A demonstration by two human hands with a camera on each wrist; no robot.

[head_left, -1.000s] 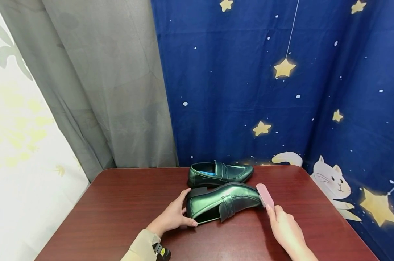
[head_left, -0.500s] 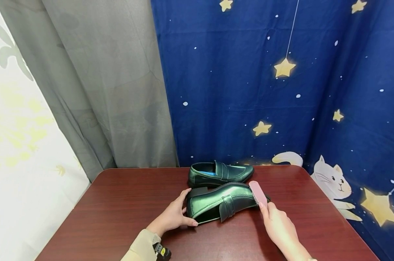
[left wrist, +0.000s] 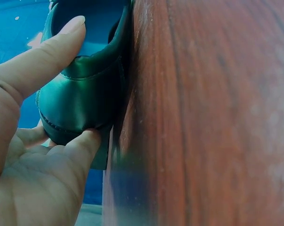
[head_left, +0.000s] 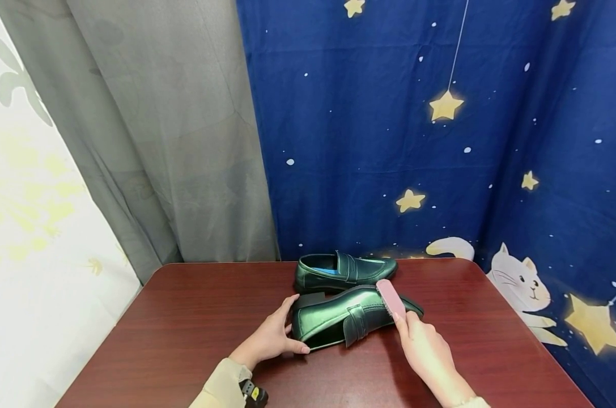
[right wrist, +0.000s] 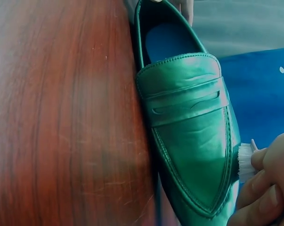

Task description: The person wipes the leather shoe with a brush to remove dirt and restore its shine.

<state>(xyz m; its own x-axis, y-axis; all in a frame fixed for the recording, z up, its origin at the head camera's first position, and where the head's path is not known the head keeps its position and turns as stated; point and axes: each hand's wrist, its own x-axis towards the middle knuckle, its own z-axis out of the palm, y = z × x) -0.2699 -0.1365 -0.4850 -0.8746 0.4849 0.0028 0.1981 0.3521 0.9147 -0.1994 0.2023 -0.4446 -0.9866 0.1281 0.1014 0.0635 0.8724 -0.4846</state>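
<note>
A shiny green loafer point(head_left: 333, 317) lies on its side on the table, its opening turned toward me. My left hand point(head_left: 271, 339) holds it by the heel; in the left wrist view the thumb point(left wrist: 52, 54) reaches over the collar while fingers press against the heel's back. A pink brush point(head_left: 391, 298) is pinched in my right hand point(head_left: 430, 351), above the front half of the shoe. White bristles point(right wrist: 246, 162) meet the shoe's side in the right wrist view. Behind it stands a second green loafer point(head_left: 361, 271), upright with a blue insole.
The reddish-brown wooden table point(head_left: 200, 306) has rounded far corners. A grey curtain point(head_left: 185, 141) and a blue star-patterned curtain point(head_left: 348, 141) hang just behind its far edge. White patterned cloth point(head_left: 42, 255) hangs at the left.
My right hand has drawn the brush leftward along the loafer, from its toe toward the strap, uncovering the toe. The left hand and both shoes have stayed in place.
</note>
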